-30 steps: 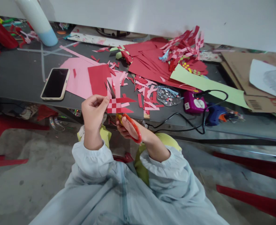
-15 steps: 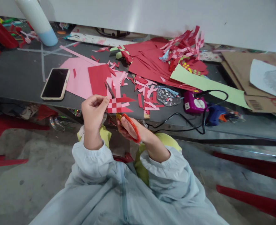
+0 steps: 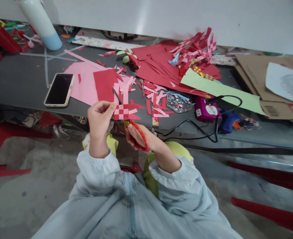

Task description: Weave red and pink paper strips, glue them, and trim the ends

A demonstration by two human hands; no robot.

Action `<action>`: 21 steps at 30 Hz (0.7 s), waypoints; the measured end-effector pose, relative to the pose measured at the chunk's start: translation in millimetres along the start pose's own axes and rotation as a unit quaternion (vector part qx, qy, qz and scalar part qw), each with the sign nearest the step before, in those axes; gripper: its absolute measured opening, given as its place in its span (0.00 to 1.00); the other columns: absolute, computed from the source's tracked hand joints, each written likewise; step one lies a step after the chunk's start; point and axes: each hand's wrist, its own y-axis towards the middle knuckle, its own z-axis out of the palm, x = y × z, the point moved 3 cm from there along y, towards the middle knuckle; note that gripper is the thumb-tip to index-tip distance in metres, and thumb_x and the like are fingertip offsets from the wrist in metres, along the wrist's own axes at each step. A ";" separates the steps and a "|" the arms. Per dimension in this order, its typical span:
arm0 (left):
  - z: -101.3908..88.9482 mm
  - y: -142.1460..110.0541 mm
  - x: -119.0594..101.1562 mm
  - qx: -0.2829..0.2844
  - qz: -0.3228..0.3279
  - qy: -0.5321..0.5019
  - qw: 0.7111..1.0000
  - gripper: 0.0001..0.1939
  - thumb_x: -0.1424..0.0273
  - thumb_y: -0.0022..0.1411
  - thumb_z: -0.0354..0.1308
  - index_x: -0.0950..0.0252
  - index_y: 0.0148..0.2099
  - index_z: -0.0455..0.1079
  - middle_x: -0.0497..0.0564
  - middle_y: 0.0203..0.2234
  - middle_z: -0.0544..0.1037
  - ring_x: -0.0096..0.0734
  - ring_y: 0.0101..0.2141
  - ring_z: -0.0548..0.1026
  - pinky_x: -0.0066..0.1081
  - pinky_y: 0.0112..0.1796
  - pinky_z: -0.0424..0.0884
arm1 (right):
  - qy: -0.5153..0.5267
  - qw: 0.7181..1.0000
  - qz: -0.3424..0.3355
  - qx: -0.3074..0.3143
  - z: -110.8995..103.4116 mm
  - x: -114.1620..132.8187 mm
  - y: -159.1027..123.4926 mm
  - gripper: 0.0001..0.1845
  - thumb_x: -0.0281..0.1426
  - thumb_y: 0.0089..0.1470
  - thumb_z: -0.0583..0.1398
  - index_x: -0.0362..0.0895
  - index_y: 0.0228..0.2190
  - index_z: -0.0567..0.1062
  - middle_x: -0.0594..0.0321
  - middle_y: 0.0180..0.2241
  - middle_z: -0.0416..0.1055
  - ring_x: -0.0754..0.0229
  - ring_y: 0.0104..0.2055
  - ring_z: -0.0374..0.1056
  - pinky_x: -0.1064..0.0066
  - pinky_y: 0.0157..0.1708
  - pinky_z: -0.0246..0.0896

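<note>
Landmark: smartphone, face up near the front of the worktop.

Item 1: checkered woven paper piece, red and pink. Located right of the smartphone and slightly nearer the person, held up by the worktop's front edge.

Item 2: left hand, right of the smartphone; thumb and finger pinching the woven piece at its left end.

Item 3: right hand, nearer the person than the smartphone and to its right; grasping scissors by orange-red handles. Blades run behind the woven piece, dark tips showing past its far edge; whether they are parted, cannot tell.

Condition: checker block formed. Strip ends project loose at right, some pointed, uneven in length; by judgement, the weaving is largely complete and the ends are left unfinished.

Item 4: pink sheet, just right of the smartphone, with a red sheet overlapping it.

Item 5: red and pink paper offcuts, well right of the smartphone.

Item 6: stacked red sheets, right of and beyond the smartphone; a heap of woven strips behind.
</note>
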 end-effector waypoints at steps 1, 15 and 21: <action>0.3 -0.1 0.1 0.000 -0.006 -0.007 1.000 0.09 0.65 0.47 0.68 0.63 0.23 0.73 0.43 0.15 0.70 0.18 0.17 0.62 0.22 0.19 0.59 | -0.002 1.000 0.000 -0.001 -0.2 0.7 -0.2 0.36 0.59 0.59 0.45 0.42 0.18 0.63 0.67 0.14 0.59 0.70 0.14 0.59 0.78 0.13 0.52; 3.7 0.9 1.5 -0.014 -0.032 -0.046 0.998 0.10 0.65 0.45 0.70 0.64 0.23 0.74 0.42 0.16 0.70 0.17 0.18 0.63 0.22 0.22 0.62 | 0.055 0.997 0.043 -0.044 -1.6 5.1 -1.0 0.33 0.63 0.54 0.50 0.44 0.23 0.60 0.71 0.15 0.60 0.71 0.12 0.59 0.80 0.08 0.50; 3.1 3.3 1.9 -0.055 -0.018 -0.078 0.995 0.12 0.63 0.45 0.71 0.64 0.24 0.74 0.42 0.17 0.70 0.17 0.18 0.62 0.21 0.20 0.60 | 0.123 0.989 0.056 -0.064 -6.3 -1.7 2.5 0.29 0.61 0.55 0.51 0.46 0.31 0.59 0.75 0.18 0.59 0.72 0.12 0.54 0.80 0.08 0.47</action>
